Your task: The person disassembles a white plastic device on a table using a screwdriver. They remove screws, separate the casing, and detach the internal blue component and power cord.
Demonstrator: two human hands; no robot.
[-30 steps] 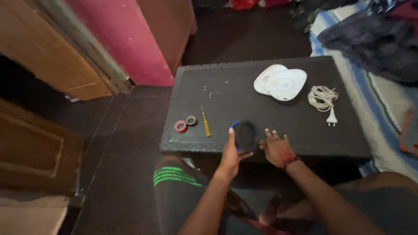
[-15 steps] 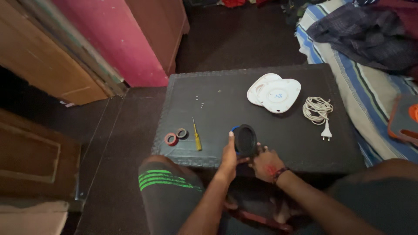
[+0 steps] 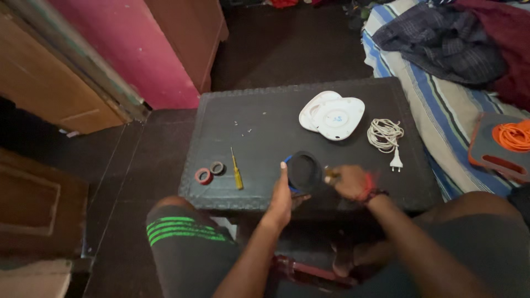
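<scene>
My left hand [image 3: 282, 197] grips a round black part with a blue rim [image 3: 303, 171] and holds it upright over the near edge of the dark low table [image 3: 265, 110]. My right hand [image 3: 349, 181] is closed around a small tool whose tip touches the round part's right side; the tool itself is mostly hidden. A yellow-handled screwdriver [image 3: 236, 175] lies on the table to the left of my left hand.
Two small tape rolls [image 3: 208, 172] lie near the table's left edge, several tiny screws [image 3: 243, 128] farther back. White round covers [image 3: 331, 115] and a coiled white cord with plug [image 3: 385, 137] lie at the right. A bed with clothes [image 3: 441, 44] and an orange cable reel [image 3: 510, 138] are to the right.
The view has shifted so the table sits farther right. My right hand has closed and moved against the round part's right side; my left hand keeps holding the part.
</scene>
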